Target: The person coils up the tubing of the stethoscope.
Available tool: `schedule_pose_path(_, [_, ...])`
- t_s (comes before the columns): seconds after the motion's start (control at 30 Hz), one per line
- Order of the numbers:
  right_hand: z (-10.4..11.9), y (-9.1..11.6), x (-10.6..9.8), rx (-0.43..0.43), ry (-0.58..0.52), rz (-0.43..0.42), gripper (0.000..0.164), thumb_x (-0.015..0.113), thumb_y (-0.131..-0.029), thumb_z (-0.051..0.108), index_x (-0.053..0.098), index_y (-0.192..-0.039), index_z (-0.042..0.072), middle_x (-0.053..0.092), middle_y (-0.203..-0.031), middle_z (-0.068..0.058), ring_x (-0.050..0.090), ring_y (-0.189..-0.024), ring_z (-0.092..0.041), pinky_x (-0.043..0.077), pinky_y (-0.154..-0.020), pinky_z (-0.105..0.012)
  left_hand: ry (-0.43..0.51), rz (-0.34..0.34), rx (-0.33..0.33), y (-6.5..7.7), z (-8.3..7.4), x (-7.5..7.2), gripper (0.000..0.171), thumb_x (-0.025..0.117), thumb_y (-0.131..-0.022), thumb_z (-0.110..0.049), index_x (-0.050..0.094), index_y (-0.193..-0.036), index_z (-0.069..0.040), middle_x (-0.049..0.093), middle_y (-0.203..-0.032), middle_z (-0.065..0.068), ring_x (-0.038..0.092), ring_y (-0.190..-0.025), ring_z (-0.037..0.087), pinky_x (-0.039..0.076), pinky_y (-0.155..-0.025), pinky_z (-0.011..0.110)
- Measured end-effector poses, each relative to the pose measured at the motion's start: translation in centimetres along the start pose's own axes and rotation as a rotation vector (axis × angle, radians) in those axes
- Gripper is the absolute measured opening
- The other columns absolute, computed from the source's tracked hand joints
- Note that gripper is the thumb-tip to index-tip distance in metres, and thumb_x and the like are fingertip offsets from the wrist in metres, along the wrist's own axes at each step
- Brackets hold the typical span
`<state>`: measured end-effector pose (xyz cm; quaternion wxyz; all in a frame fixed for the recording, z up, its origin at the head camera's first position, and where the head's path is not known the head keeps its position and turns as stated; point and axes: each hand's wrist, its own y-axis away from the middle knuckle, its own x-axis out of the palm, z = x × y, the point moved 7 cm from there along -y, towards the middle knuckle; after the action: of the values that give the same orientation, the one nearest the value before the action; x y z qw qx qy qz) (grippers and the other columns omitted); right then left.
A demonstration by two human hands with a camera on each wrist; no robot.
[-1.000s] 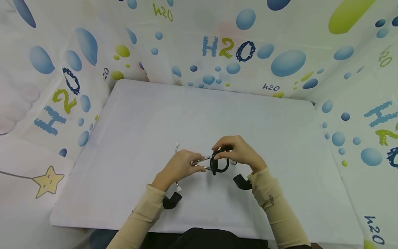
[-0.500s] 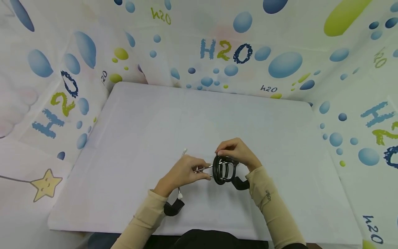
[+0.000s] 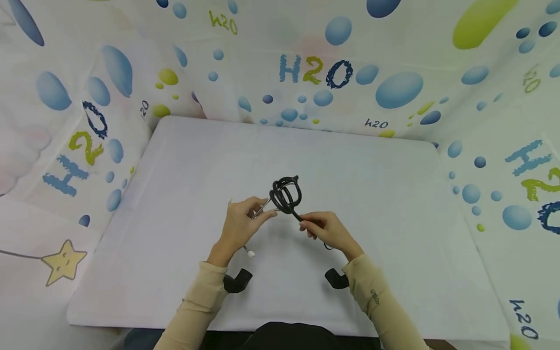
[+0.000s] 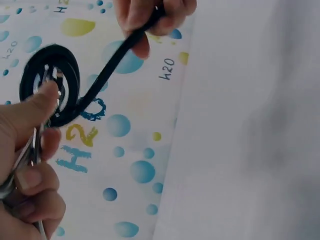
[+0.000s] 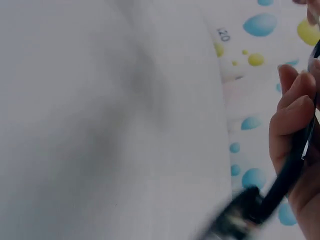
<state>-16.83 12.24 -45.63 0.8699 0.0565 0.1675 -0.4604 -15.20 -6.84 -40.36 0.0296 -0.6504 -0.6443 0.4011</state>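
A stethoscope is held above the white table. Its black tubing [image 3: 275, 195] is looped in coils around the metal ear tubes [image 4: 36, 145]. My left hand [image 3: 238, 222] grips the metal ear tubes, the thumb lying by the coils in the left wrist view; a white ear tip [image 3: 251, 253] shows below the hand. My right hand [image 3: 329, 228] pinches the free stretch of black tubing [image 4: 107, 70] leading out of the coils. Past the right fingers, the tubing runs down to a blurred end piece [image 5: 235, 217] in the right wrist view.
The white table [image 3: 210, 165] spreads around both hands. A curtain [image 3: 253, 43] printed with drops and "H2O" lettering stands behind and at the sides. Black wrist mounts [image 3: 238, 281] sit by both sleeves.
The coiled tubing has swung left and away from me. My right hand has shifted from the top of the coils to the tubing leading out below them. My left hand keeps its grip.
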Motion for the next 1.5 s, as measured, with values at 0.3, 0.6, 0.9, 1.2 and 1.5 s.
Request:
schedule_pose_path(0.3, [2.1, 1.2, -0.5, 0.092, 0.271, 0.147, 0.023, 0.066, -0.086, 0.003, 0.063, -0.107, -0.007, 0.069, -0.085, -0.011, 0.066, -0.071, -0.02, 0.051, -0.063, -0.024, -0.291, 0.022, -0.161, 0.9, 2.0, -0.2, 0.027, 0.082, -0.069, -0.018, 0.069, -0.085, 0.0, 0.06, -0.059, 0.004, 0.04, -0.048, 0.009, 0.034, -0.045, 0.024])
schedule_pose_path(0.6, [4.2, 0.7, -0.6, -0.081, -0.241, 0.213, 0.02, 0.049, -0.096, 0.003, 0.063, -0.104, -0.01, 0.069, -0.09, -0.006, 0.066, -0.082, -0.015, 0.05, -0.066, -0.025, -0.324, 0.088, -0.131, 0.6, 1.5, 0.4, 0.025, 0.081, -0.072, -0.02, 0.068, -0.084, -0.002, 0.063, -0.062, 0.004, 0.047, -0.05, 0.012, 0.04, -0.047, 0.028])
schedule_pose_path(0.9, [4.5, -0.1, -1.2, -0.236, -0.233, -0.045, 0.02, 0.058, -0.089, -0.007, 0.06, -0.105, -0.018, 0.07, -0.093, -0.004, 0.066, -0.088, -0.011, 0.052, -0.075, -0.025, -0.328, 0.144, -0.114, 0.7, 0.8, 0.7, 0.023, 0.081, -0.071, -0.02, 0.066, -0.081, -0.004, 0.063, -0.063, 0.003, 0.05, -0.05, 0.013, 0.042, -0.048, 0.029])
schedule_pose_path(1.2, [4.2, -0.6, -1.6, -0.205, -0.139, -0.453, 0.015, 0.064, -0.079, -0.015, 0.061, -0.094, -0.015, 0.065, -0.077, -0.027, 0.063, -0.062, -0.015, 0.049, -0.051, -0.023, -0.334, 0.197, -0.048, 0.9, 0.0, 2.0, 0.023, 0.081, -0.071, -0.021, 0.066, -0.079, -0.006, 0.063, -0.063, 0.001, 0.049, -0.049, 0.01, 0.039, -0.046, 0.025])
schedule_pose_path(1.5, [5.8, 0.1, -0.7, -0.32, 0.32, -0.617, 0.015, 0.073, -0.074, -0.009, 0.071, -0.089, -0.012, 0.058, -0.059, -0.012, 0.046, -0.047, -0.011, 0.038, -0.043, -0.016, -0.392, 0.155, -0.055, 0.5, -0.3, 1.3, 0.028, 0.08, -0.072, -0.023, 0.07, -0.089, -0.003, 0.068, -0.068, 0.006, 0.058, -0.052, 0.014, 0.047, -0.048, 0.029])
